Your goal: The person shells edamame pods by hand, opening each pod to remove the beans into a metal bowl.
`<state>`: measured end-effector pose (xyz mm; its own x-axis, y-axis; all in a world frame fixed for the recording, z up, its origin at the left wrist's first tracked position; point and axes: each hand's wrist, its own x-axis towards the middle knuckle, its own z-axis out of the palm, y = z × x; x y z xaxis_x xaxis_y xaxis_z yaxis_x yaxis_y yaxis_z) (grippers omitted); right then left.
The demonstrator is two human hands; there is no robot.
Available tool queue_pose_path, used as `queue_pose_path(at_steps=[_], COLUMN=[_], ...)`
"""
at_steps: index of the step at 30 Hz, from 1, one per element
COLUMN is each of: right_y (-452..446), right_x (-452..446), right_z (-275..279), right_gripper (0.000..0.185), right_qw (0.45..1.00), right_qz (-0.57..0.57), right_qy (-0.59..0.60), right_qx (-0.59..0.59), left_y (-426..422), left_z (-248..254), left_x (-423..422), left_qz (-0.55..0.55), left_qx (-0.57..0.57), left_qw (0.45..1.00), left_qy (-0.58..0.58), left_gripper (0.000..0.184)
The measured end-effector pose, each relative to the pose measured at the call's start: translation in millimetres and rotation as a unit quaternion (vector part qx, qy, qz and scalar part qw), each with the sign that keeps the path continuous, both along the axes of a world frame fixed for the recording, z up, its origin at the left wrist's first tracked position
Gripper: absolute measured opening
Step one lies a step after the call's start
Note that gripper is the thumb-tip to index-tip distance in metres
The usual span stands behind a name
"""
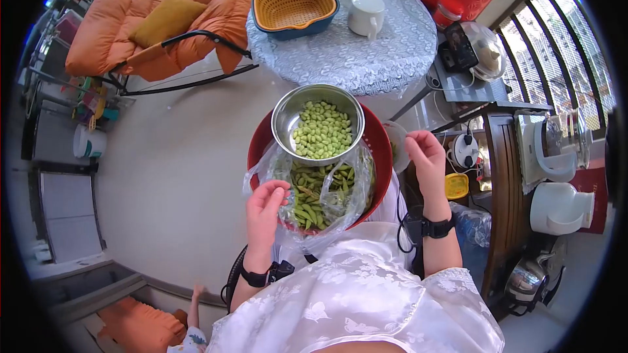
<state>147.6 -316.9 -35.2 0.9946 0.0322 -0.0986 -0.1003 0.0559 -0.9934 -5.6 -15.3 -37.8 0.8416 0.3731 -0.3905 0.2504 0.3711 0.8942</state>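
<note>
1. The shelled green beans (322, 129) lie in a metal bowl (284, 122) at the centre of the frame; the unshelled pods (307, 214) are just below it, in a plastic bag (350, 206) inside a red basin (381, 157).
2. The left hand (267, 199) is by the bag's left edge, thumb and fingers bent together; whether they grasp anything, I cannot tell.
3. The right hand (425, 151), right of centre, hangs beside a clear tub (397, 146), thumb near fingers; its grip is unclear too.
4. Shelling seems in hand, probably between pods; the next move would call for a light pinch on one pod.
5. Loose bag folds cover some pods, and the bowl overhangs the basin's upper part.
6. Upper centre: a cloth-covered table (353, 59) with a basket (296, 5) and white mug (366, 13). Upper left: an orange chair (108, 33). Lower left: another person's arm (194, 307).
</note>
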Motion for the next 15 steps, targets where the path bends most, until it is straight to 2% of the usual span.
queue_pose_path(at_steps=[2, 3, 4, 6, 7, 10, 12, 14, 15], right_y=[20.8, 31.3, 39.5, 54.3, 59.4, 68.9, 71.4, 70.9, 70.9], right_x=[-11.4, -16.8, -20.8, -27.1, -28.3, -29.5, -32.8, -35.6, -37.3], right_z=[4.1, 16.4, 21.9, 22.1, 20.9, 9.4, -1.3, -12.4, -20.6], right_gripper=[0.009, 0.006, 0.006, 0.008, 0.008, 0.008, 0.008, 0.008, 0.009], right_qw=[0.997, 0.984, 0.973, 0.962, 0.961, 0.965, 0.969, 0.971, 0.977], right_qz=[0.067, 0.111, 0.141, 0.175, 0.176, 0.165, 0.145, 0.143, 0.122], right_qy=[-0.041, -0.101, -0.118, -0.12, -0.123, -0.106, -0.095, -0.087, -0.081], right_qx=[-0.009, -0.091, -0.142, -0.172, -0.172, -0.173, -0.174, -0.173, -0.158], left_y=[-2.7, -5.1, -5.4, -6.6, -8.1, -12.2, -17.2, -23.5, -27.4], left_z=[-11.7, -11.6, -13.7, -22.3, -26.7, -31.9, -27.6, -15.3, -10.4], left_x=[0.1, 2.0, 3.0, 3.9, 3.7, 2.0, 1.2, 1.1, 1.2], left_qz=[-0.077, -0.084, -0.079, -0.109, -0.099, -0.094, -0.085, -0.116, -0.109], left_qx=[0.192, 0.267, 0.269, 0.252, 0.223, 0.237, 0.28, 0.414, 0.428], left_qw=[0.978, 0.96, 0.96, 0.961, 0.97, 0.967, 0.956, 0.901, 0.895], left_qy=[-0.007, -0.024, -0.025, 0.002, 0.014, -0.001, -0.019, -0.054, -0.064], left_gripper=[0.017, 0.017, 0.017, 0.017, 0.018, 0.017, 0.014, 0.011, 0.01])
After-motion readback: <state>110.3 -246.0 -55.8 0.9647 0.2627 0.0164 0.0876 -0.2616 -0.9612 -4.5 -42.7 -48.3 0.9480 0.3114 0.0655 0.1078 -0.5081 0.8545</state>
